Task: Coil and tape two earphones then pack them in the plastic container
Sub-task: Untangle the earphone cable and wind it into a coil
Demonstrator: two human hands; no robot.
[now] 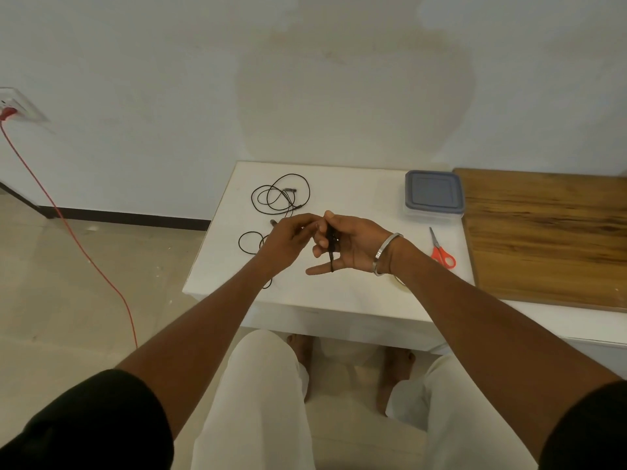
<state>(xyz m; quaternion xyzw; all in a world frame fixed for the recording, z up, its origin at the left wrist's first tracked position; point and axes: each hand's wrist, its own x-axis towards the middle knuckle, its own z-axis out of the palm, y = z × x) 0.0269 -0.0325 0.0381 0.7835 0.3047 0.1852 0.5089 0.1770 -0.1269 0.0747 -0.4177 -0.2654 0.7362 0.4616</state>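
**Winding first earphone over white table**

Holding a black earphone cord (330,244) wound between thumb and little finger, the right hand (353,245) is spread, thumb pressing the strands. Left hand (288,244) curls beside it, fingertips pinching the cord's free run. Second earphone (280,196) lies loosely looped on the table (356,188). Lidded plastic container (433,195) sits at far right; scissors (441,251) just nearer.

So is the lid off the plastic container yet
No, the grey lid sits closed on the plastic container at the far right of the white table, beyond the scissors.
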